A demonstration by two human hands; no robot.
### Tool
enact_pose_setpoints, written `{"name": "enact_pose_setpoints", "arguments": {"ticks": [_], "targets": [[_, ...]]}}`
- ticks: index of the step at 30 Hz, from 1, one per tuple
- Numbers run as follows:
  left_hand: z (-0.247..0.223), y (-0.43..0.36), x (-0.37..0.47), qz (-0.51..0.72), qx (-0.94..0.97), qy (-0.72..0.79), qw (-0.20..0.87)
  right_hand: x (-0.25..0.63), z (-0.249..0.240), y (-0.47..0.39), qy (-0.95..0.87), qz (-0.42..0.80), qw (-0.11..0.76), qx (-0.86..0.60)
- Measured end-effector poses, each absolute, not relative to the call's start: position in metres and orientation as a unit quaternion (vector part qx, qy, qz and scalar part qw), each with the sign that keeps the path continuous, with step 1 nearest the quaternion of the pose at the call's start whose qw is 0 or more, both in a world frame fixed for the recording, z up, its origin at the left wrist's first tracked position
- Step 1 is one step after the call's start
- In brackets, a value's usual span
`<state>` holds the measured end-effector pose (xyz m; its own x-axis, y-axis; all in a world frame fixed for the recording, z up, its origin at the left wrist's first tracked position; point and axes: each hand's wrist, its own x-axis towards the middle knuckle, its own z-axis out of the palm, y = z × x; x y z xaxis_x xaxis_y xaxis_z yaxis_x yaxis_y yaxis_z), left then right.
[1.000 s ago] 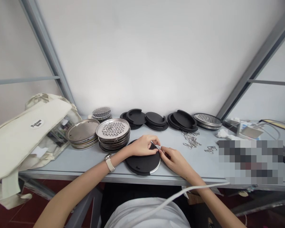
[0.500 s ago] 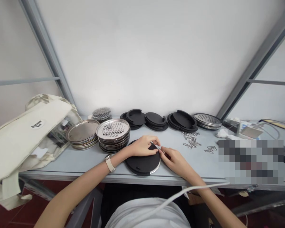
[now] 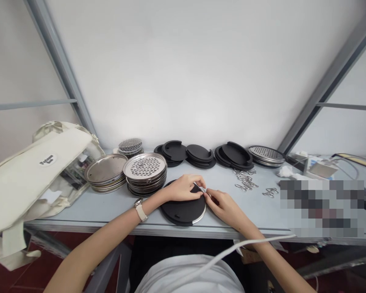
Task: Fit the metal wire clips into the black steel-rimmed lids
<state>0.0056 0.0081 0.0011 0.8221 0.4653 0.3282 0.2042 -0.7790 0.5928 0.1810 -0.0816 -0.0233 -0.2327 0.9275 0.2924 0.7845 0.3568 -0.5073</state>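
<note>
A round black plate [image 3: 183,209] with a silvery metal edge on its right lies near the table's front edge. My left hand [image 3: 186,188] rests over its upper part, thumb and index finger curled together around a small metal clip [image 3: 202,189]. From the right, my right hand [image 3: 219,203] pinches the same clip at the plate's rim. The fingers cover most of the clip. Similar loose wire clips [image 3: 245,180] lie in a pile farther right, with a smaller group [image 3: 270,192] beside it.
To the left stand a stack of metal grater discs [image 3: 144,167] and a stack of plain metal discs [image 3: 106,169]. Black plates [image 3: 199,152] line the wall, with more grater discs [image 3: 266,154] at right. A cream bag [image 3: 33,175] fills the left end. A white cable [image 3: 232,248] crosses in front.
</note>
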Motion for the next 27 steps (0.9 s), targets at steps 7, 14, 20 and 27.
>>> {"name": "enact_pose_setpoints", "arguments": {"ticks": [7, 14, 20, 27], "targets": [[0.0012, 0.0077, 0.0058, 0.238, 0.914, 0.183, 0.272, 0.1811, -0.0247, -0.0813, -0.775, 0.121, 0.285, -0.550], [0.0021, 0.0072, 0.0060, 0.234, 0.914, 0.186, 0.273, 0.1814, -0.0251, -0.0810, -0.774, 0.120, 0.287, -0.552], [0.0009, 0.0084, 0.0054, 0.243, 0.914, 0.172, 0.276, 0.1818, -0.0259, -0.0806, -0.777, 0.119, 0.278, -0.552], [0.0017, 0.0080, 0.0053, 0.245, 0.916, 0.167, 0.270, 0.1815, -0.0254, -0.0810, -0.778, 0.120, 0.276, -0.552]]}}
